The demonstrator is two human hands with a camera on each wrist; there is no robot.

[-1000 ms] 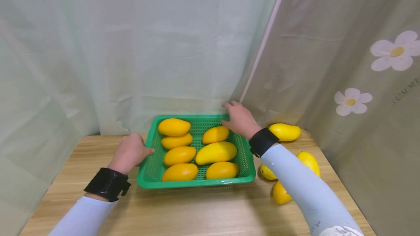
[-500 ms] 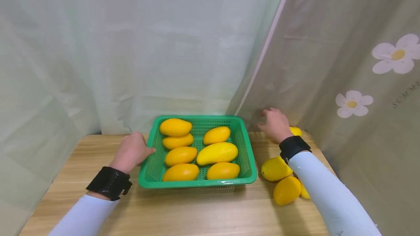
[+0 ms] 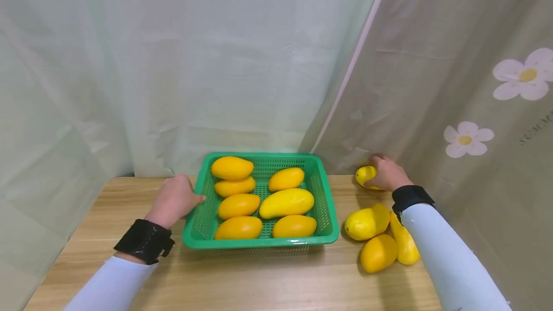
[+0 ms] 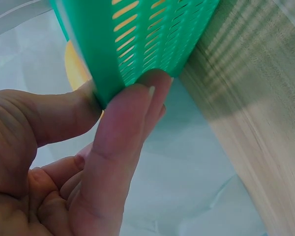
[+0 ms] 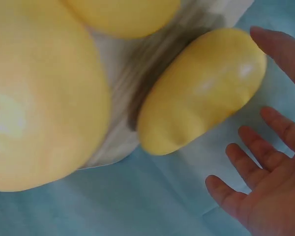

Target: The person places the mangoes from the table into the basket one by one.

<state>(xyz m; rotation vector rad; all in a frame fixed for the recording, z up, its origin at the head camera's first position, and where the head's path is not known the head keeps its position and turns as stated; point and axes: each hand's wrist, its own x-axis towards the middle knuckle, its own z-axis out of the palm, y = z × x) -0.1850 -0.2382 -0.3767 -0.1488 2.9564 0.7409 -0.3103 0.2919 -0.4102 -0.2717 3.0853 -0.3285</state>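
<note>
My left hand (image 3: 172, 200) pinches the left rim of a green plastic basket (image 3: 259, 243). In the left wrist view, the thumb is inside that rim and the fingers (image 4: 120, 128) lie against the outer wall. Several yellow-orange mangoes (image 3: 287, 203) lie in the basket in two columns. At the table's back right, my right hand (image 3: 389, 175) is over a lone yellow mango (image 3: 366, 176), covering part of it. The right wrist view has this mango (image 5: 201, 93) lying on the table, the thumb near one end and the spread fingers beside it.
Three more mangoes, among them a yellow one (image 3: 367, 222) and an orange one (image 3: 378, 253), lie grouped right of the basket on the wooden table (image 3: 259, 282). A pale curtain (image 3: 216, 61) hangs behind; a flowered grey curtain (image 3: 432, 85) hangs along the right.
My right hand has moved from the basket's back right corner rightward to the lone mango at the back. My left hand stays on the rim and the basket has hardly moved.
</note>
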